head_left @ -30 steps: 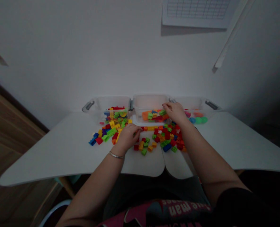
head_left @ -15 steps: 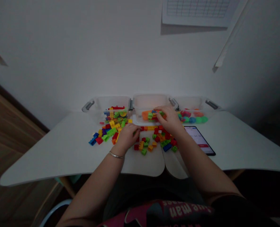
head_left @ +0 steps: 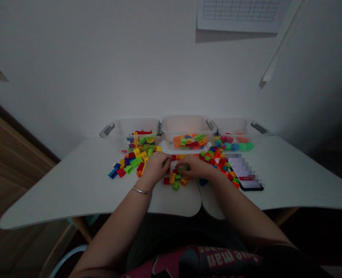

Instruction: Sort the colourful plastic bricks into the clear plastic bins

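Observation:
My left hand (head_left: 157, 166) curls over the table, its fingertips closed at the left end of a row of red and yellow building bricks (head_left: 178, 157). Part of that row is hidden by my hands. My right hand (head_left: 196, 166) is low over loose green bricks (head_left: 183, 168), thumb and fingers apart; whether a fingertip touches one is hard to see. In front of both hands lie a yellow brick (head_left: 172, 178), a red brick (head_left: 166, 180) and a green brick (head_left: 176, 186). More mixed bricks (head_left: 134, 161) are heaped left of my left hand.
Three clear plastic boxes stand against the wall: the left box (head_left: 121, 125) and middle box (head_left: 184, 122) hold bricks, the right box (head_left: 231, 124) round coloured pieces. Another brick pile (head_left: 219, 164) lies beside a phone (head_left: 250, 188) on the right.
My right hand has come back from the front of the middle box, down and towards me, to the loose bricks. My left hand has stayed in place.

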Demonstrator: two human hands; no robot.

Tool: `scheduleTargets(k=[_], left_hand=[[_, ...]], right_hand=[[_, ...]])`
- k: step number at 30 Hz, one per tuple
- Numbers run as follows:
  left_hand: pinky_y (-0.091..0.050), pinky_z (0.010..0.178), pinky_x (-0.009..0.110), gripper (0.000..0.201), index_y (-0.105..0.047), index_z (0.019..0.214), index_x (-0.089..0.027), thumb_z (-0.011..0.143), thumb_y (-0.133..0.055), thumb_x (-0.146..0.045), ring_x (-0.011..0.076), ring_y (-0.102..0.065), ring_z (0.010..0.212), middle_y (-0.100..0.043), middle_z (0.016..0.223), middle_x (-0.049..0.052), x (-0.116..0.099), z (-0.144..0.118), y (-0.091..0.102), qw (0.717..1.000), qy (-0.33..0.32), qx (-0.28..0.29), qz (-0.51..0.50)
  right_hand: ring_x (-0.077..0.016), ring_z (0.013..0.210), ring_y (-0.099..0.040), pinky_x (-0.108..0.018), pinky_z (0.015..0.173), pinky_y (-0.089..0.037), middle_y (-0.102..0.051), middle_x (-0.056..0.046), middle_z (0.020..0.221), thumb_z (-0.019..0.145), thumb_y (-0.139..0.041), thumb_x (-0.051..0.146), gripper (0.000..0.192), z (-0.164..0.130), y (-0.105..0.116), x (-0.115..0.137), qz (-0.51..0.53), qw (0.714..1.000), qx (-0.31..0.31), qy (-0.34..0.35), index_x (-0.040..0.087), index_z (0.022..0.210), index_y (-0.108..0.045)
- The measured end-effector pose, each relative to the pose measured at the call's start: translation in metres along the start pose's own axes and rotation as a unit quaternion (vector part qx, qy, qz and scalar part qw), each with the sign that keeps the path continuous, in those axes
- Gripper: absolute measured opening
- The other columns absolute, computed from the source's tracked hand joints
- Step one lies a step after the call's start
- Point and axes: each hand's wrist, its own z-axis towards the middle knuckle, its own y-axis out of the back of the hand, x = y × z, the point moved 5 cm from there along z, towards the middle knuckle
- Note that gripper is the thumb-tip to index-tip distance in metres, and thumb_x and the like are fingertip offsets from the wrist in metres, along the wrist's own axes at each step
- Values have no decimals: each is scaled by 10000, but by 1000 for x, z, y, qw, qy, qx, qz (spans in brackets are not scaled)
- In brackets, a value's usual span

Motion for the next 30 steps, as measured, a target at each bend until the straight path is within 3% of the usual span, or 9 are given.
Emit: scheduleTargets(k=[6, 21, 26, 30], left_hand=[[-497, 862, 365, 181, -689, 926, -188, 909, -509, -199, 218, -617, 929, -703, 917, 63, 0, 0, 1, 1000, 5, 13, -3], [-497, 849, 368, 187, -694, 922, -190, 916, -508, -207, 214, -624, 897, -705, 888, 60, -1, 0, 0, 1000, -6, 7, 0], [-495, 835, 365, 182, -692, 930, -193, 914, -511, -206, 215, -620, 894, -706, 904, 61, -1, 0, 0, 1000, -11, 7, 3], [-500, 842, 367, 176, -688, 929, -199, 910, -513, -205, 217, -626, 909, -708, 909, 59, -1, 0, 1, 1000, -3, 9, 0]], right_hand=[[-233, 1029, -655, -372, 958, -466, -738, -63, 1078, 815, -653, 174, 314, 2, -3, -1, -22, 999, 0, -26, 242, 1112, -732], [-201, 964, -672, -360, 907, -502, -743, -71, 1032, 818, -666, 160, 267, 3, -4, -11, 25, 991, -129, 0, 198, 1076, -719], [-205, 989, -653, -371, 917, -505, -711, -103, 1086, 839, -616, 204, 291, -1, 14, -10, 65, 969, -239, 20, 171, 1122, -678], [-221, 989, -631, -398, 900, -511, -696, -85, 1021, 857, -551, 235, 202, -7, 34, -6, 47, 944, -326, 22, 207, 1021, -666]])
